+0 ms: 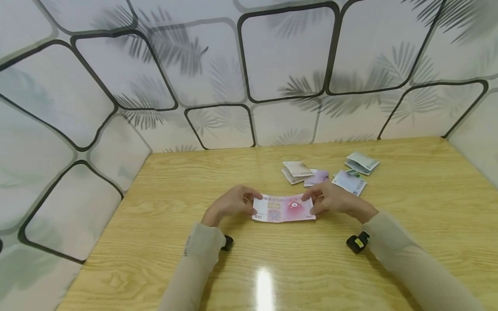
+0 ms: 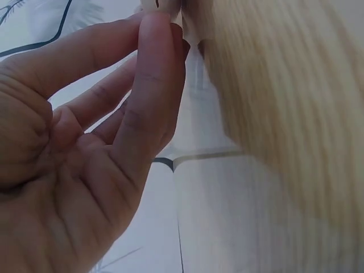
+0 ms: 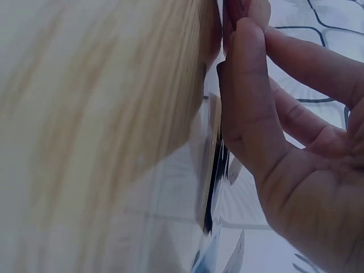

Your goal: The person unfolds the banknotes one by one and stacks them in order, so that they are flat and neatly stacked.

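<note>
Pink banknote (image 1: 282, 211) spread left to right above or on the worktop (image 1: 155, 259); contact cannot be told. Left hand (image 1: 231, 202) pinches its left end, right hand (image 1: 332, 199) its right end. "100" legible at the near left corner; near right print too small to read. Farther off, toward the right: folded beige note (image 1: 298, 168), purple note (image 1: 318, 177), bluish note (image 1: 349, 183), folded grey-green note (image 1: 363, 160); markings illegible. Left sleeve (image 1: 202, 250): dark lettering, unreadable.

Comprised one pink-and-white banknote (image 1: 284, 209), marked 100. Was unfolded, slightly bowed, pinched at its short ends between left hand (image 1: 232, 202) and right hand (image 1: 333, 198).
</note>
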A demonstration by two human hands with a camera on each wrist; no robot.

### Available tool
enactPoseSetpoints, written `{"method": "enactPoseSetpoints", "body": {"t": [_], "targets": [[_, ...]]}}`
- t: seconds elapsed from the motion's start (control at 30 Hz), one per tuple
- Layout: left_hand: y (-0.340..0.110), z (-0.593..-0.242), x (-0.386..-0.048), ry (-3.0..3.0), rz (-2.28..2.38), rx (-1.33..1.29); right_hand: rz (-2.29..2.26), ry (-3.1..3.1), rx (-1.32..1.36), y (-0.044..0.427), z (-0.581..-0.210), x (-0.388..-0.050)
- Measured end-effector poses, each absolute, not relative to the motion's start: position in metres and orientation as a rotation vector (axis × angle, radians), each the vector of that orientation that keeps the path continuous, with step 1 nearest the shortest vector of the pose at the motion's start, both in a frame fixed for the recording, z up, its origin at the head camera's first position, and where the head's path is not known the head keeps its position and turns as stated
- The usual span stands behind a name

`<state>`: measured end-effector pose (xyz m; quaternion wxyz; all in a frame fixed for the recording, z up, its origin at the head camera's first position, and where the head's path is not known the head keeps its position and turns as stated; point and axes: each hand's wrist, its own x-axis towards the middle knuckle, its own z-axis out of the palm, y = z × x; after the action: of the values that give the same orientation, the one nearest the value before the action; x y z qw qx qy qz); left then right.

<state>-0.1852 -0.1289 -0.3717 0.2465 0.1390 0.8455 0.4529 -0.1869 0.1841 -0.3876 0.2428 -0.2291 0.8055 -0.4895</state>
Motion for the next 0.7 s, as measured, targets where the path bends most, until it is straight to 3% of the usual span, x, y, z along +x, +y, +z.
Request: {"method": "enactPoseSetpoints", "body": {"t": [0.37, 0.7], "targets": [[-0.147, -0.364, -0.184, 2.484, 1.274, 0.349, -1.457, 2.16, -0.495, 0.206, -0.37, -0.188], [-0.116, -0.351, -0.195, 2.511, 1.347, 0.528, -1.521, 2.285, -0.343, 0.253, -0.354, -0.194]]}}
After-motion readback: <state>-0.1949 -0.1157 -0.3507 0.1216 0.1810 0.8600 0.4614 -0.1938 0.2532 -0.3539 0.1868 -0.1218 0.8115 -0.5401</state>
